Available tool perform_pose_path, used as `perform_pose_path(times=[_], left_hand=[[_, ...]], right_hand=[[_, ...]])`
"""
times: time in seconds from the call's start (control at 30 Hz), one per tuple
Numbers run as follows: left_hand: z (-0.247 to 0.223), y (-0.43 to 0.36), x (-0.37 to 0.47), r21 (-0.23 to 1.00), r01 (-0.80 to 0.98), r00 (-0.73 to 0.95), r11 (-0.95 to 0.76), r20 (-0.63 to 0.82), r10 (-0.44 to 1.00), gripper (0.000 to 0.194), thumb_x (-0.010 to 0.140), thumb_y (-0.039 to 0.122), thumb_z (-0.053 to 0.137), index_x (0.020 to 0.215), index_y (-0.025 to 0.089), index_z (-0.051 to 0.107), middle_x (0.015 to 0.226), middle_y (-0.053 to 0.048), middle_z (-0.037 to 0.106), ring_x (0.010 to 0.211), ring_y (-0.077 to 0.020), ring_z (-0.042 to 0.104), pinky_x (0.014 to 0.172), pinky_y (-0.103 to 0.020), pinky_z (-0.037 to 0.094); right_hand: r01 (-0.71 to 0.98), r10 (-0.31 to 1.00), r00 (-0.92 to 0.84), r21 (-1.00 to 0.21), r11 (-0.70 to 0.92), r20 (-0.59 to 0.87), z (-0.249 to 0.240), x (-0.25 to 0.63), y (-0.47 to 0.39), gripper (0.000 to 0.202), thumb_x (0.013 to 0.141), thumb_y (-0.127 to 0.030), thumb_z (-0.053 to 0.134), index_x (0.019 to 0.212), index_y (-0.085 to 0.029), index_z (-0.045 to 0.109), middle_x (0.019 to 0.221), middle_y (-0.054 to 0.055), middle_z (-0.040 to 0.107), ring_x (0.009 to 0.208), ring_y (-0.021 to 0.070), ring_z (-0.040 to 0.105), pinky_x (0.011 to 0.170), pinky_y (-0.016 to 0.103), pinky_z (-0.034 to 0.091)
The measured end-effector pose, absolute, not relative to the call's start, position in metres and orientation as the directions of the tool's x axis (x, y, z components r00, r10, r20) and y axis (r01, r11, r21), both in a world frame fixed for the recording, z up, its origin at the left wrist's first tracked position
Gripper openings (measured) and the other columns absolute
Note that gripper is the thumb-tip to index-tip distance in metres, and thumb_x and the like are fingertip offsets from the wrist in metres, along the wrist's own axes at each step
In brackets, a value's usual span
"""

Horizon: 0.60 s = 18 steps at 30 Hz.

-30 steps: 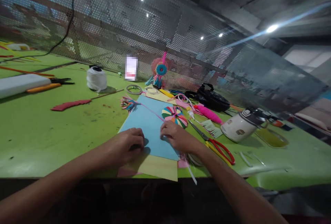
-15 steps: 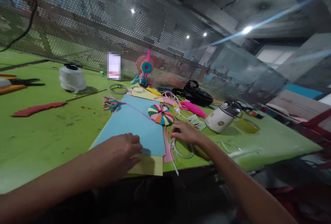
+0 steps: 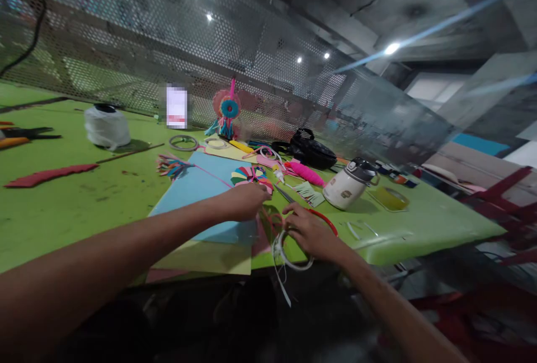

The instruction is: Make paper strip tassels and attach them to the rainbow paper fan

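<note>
My left hand reaches across the blue paper to the near edge of a round multicoloured paper disc. Its fingers are bent together there; what they pinch is hidden. My right hand is closed at the top of a white ring, which has a white strip dangling past the table edge. Pink strands lie between the two hands. Scissors with red handles show behind the right hand. A pink cord runs from the disc to a multicoloured tassel.
On the green table stand a spool of white string, a white flask and a black bag. Beyond the paper are a pink-and-blue ornament, a grey ring and a pink bundle.
My left hand has moved from the near paper forward and right to the disc. My right hand has come nearer to me, and the white ring shifted closer with it. The scissors now show.
</note>
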State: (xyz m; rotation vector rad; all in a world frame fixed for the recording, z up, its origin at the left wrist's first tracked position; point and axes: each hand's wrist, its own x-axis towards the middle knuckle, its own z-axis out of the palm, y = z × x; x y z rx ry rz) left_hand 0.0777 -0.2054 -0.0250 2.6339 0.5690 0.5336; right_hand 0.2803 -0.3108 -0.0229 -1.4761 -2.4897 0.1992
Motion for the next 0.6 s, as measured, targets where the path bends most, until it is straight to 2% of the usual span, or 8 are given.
perform_pose_path(times=[0.03,0.1,0.2,0.27,0.37,0.47,0.53,0.6], left_hand=[[-0.029,-0.200,0.085,0.343,0.313,0.878,-0.886,0.251,0.408,0.027,0.067,0.001,0.052,0.087,0.014,0.064,0.092,-0.012,0.061,0.080,-0.0207,0.056,0.073,-0.030,0.039],[-0.037,-0.195,0.095,0.264,0.309,0.904,-0.913,0.217,0.369,0.020,0.067,0.002,0.051,0.079,0.013,0.063,0.088,-0.012,0.060,0.074,-0.0194,0.055,0.068,-0.029,0.039],[-0.049,-0.192,0.099,0.286,0.305,0.901,-0.909,0.222,0.372,0.009,0.070,0.007,0.053,0.065,0.013,0.058,0.085,-0.011,0.057,0.073,-0.0179,0.053,0.068,-0.028,0.038],[-0.056,-0.189,0.097,0.310,0.317,0.885,-0.896,0.244,0.397,0.009,0.073,0.011,0.051,0.066,0.014,0.055,0.083,-0.009,0.056,0.074,-0.0174,0.052,0.069,-0.027,0.038],[-0.064,-0.184,0.093,0.365,0.368,0.834,-0.855,0.278,0.477,0.010,0.080,0.017,0.044,0.076,0.016,0.053,0.076,-0.006,0.055,0.069,-0.0164,0.049,0.061,-0.026,0.035],[-0.068,-0.181,0.092,0.425,0.403,0.786,-0.810,0.292,0.545,0.012,0.084,0.020,0.039,0.083,0.016,0.051,0.069,-0.003,0.053,0.060,-0.0149,0.046,0.054,-0.025,0.030],[-0.067,-0.182,0.092,0.455,0.403,0.774,-0.794,0.293,0.561,0.013,0.084,0.019,0.038,0.087,0.016,0.051,0.067,-0.002,0.054,0.058,-0.0142,0.046,0.053,-0.025,0.029],[-0.066,-0.183,0.092,0.476,0.388,0.781,-0.789,0.285,0.556,0.016,0.085,0.022,0.040,0.092,0.016,0.052,0.067,-0.002,0.055,0.057,-0.0139,0.046,0.053,-0.025,0.030]], right_hand=[[0.836,0.869,-0.467,-0.238,0.494,0.163,-0.023,0.280,-0.316,0.015,0.082,-0.006,0.047,0.085,-0.018,0.055,0.115,0.010,0.049,0.105,0.0195,0.050,0.089,0.036,0.042],[0.821,0.854,-0.466,-0.247,0.515,0.232,-0.022,0.280,-0.326,0.016,0.084,-0.006,0.044,0.087,-0.019,0.053,0.119,0.011,0.048,0.112,0.0206,0.047,0.094,0.038,0.039],[0.795,0.827,-0.433,-0.281,0.539,0.359,-0.021,0.286,-0.339,0.014,0.084,-0.007,0.044,0.085,-0.019,0.052,0.122,0.011,0.050,0.119,0.0228,0.042,0.099,0.043,0.034],[0.767,0.838,-0.374,-0.374,0.521,0.399,-0.023,0.293,-0.344,0.012,0.084,-0.009,0.045,0.084,-0.020,0.051,0.112,0.010,0.057,0.111,0.0223,0.049,0.095,0.042,0.038],[0.670,0.925,-0.219,-0.641,0.374,0.311,-0.025,0.306,-0.352,0.005,0.083,-0.015,0.049,0.084,-0.019,0.052,0.089,0.005,0.063,0.087,0.0184,0.060,0.079,0.034,0.047],[0.432,0.977,-0.125,-0.877,0.213,0.175,-0.024,0.319,-0.365,0.005,0.081,-0.022,0.057,0.084,-0.020,0.053,0.079,0.002,0.062,0.071,0.0155,0.061,0.068,0.030,0.049],[0.227,0.989,-0.085,-0.965,0.134,0.118,-0.023,0.326,-0.375,0.012,0.078,-0.027,0.062,0.085,-0.020,0.055,0.073,0.001,0.062,0.061,0.0138,0.059,0.059,0.028,0.048],[0.063,0.997,-0.033,-0.995,0.073,0.071,-0.024,0.333,-0.384,0.020,0.073,-0.032,0.067,0.088,-0.020,0.058,0.066,0.000,0.061,0.055,0.0130,0.056,0.051,0.026,0.045]])
